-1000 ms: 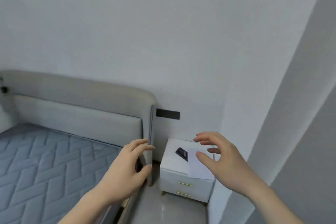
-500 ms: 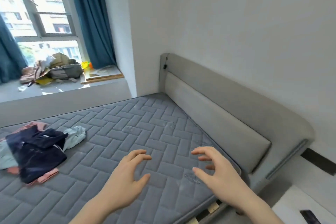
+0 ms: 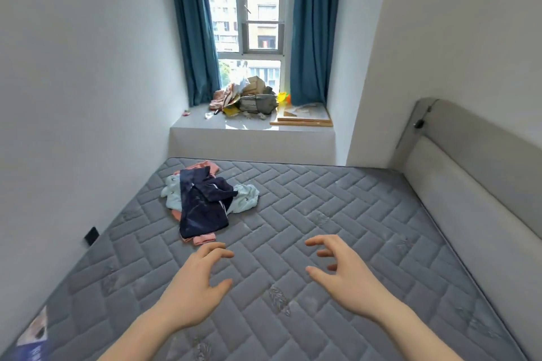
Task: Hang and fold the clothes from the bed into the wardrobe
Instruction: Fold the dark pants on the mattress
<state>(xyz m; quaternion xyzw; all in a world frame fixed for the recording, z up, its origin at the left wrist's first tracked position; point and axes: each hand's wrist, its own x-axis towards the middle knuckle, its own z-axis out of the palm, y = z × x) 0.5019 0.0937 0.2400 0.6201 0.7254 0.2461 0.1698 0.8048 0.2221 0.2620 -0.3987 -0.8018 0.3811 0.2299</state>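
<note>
Head view gives me both hands held out over the near part of the bed (image 3: 337, 214), a bare grey quilted mattress. My left hand (image 3: 195, 287) hovers above the near-middle of the mattress, fingers spread and curled, gripping nothing. My right hand (image 3: 344, 268) hangs beside it, nearer the headboard side, fingers also parted and bent like a claw, empty as well. I see a gap of mattress between the two hands, and neither touches any cloth.

Just beyond my left fingertips lies the pile of clothes (image 3: 205, 202), toward the far-left part of the bed, near the wall-side edge. A dark navy garment (image 3: 202, 208) sits crumpled on top. Under it, a pale blue garment (image 3: 245, 198) spreads out to either side, and a pink garment (image 3: 203, 238) pokes out at the near end of the pile and again at the far end. The near pink edge lies close to my left hand but apart from it.

Along the right edge of the bed runs the grey padded headboard (image 3: 469, 173). Past the far edge of the bed I see a white window ledge (image 3: 252, 132) carrying a heap of clutter (image 3: 249, 98) and a flat wooden board (image 3: 302, 117). Behind that stands the window (image 3: 258, 9), framed by blue curtains (image 3: 195, 29).
</note>
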